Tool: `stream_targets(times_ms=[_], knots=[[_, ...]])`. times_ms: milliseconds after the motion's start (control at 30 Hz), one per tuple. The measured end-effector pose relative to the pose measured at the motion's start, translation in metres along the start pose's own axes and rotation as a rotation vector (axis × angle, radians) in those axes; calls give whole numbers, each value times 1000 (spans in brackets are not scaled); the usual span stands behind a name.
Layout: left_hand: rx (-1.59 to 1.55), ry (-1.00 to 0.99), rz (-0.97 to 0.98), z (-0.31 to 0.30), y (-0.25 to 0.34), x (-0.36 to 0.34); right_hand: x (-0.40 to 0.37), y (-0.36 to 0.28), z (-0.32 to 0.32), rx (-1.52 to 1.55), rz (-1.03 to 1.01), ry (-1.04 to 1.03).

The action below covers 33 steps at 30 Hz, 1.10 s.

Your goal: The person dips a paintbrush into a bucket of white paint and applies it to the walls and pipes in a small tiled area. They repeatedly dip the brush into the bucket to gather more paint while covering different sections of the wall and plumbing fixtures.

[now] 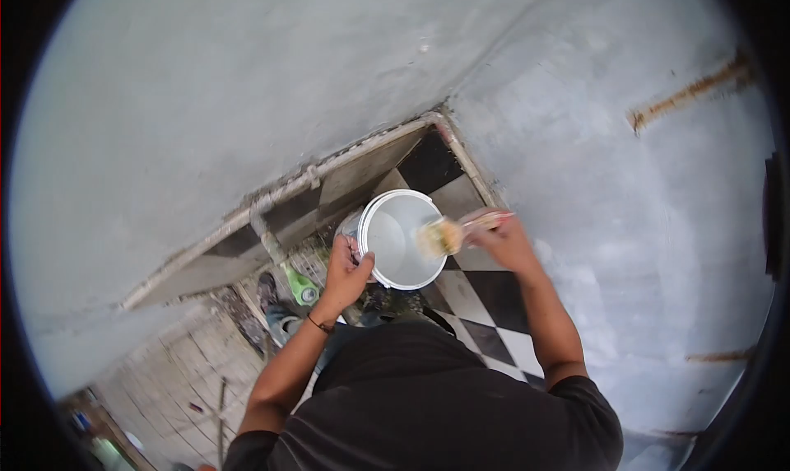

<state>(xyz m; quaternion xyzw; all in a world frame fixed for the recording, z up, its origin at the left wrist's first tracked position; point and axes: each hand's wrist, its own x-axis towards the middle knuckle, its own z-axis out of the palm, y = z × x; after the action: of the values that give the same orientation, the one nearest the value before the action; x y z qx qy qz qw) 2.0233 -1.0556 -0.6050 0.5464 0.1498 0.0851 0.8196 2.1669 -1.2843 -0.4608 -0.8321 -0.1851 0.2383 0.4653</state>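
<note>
A white plastic bucket (pixel 401 283) is held up in front of my body, its mouth facing me. My left hand (pixel 349 272) grips its left rim, thumb over the edge and fingers down the outer side. Pale liquid (pixel 387 240) shows inside. In my right hand (pixel 498 239) is a paintbrush (pixel 444 237), fingers closed round its reddish handle. Its broad yellowish bristles overlap the right side of the bucket's mouth and are smeared by motion.
Pale grey-blue walls (pixel 247 100) meet at a corner ahead. A pipe (pixel 354 154) runs along the wall's foot. Black and white tiles (pixel 494 298) cover the floor below. A green bottle-like object (pixel 301 285) lies by my shoe (pixel 267 290). Rusty strips (pixel 687 96) mark the right wall.
</note>
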Motion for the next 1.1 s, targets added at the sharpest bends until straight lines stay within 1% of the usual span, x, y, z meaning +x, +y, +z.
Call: stream_targets(times_ms=[100,133,167,200,233,300,333,367,433,500,600,633,700,833,900,933,1000,1100], knots=[[-32,40,12,-4,-13,-2,9,-28,-35,29,-17,219],[-68,52,26,-3,-16,-4,18,-33,-42,7,-4,199],[-103,60,42,-2,-19,-5,28,-38,-50,-169,-85,224],[-109,72,6,-1,-19,-6,36,-42,-54,-344,-167,249],[-132,73,-8,1,-21,-10,39,-46,-55,-365,-152,240],[-154,81,39,2,-24,-12,46,-54,-51,-730,-197,222],[-173,84,48,3,-28,-14,44,-54,-48,-814,-193,200],[-190,88,41,2,-30,-16,44,-47,-50,-829,-186,190],[-144,71,34,-1,-31,-19,43,-21,-53,-1040,-382,175],[-178,55,9,-3,-35,-21,34,-6,-54,-1079,-349,134],[-110,71,7,-3,-33,-20,12,11,-56,-1284,-235,117],[-119,67,5,-4,-32,-20,3,11,-57,-1293,-230,116],[-108,27,-16,-7,-35,-21,-13,4,-53,-1395,-116,28],[-133,31,-13,-9,-40,-24,-19,-14,-44,-1437,-59,-56],[-143,35,-24,-9,-41,-25,-10,-11,-45,-1390,-107,-238],[-147,38,-35,-9,-41,-27,-2,-5,-48,-1396,-105,-241],[-145,34,-29,-9,-39,-28,30,3,-50,-1503,-117,-343],[-144,31,-21,-11,-35,-30,76,-14,-37,-1556,-131,-318]])
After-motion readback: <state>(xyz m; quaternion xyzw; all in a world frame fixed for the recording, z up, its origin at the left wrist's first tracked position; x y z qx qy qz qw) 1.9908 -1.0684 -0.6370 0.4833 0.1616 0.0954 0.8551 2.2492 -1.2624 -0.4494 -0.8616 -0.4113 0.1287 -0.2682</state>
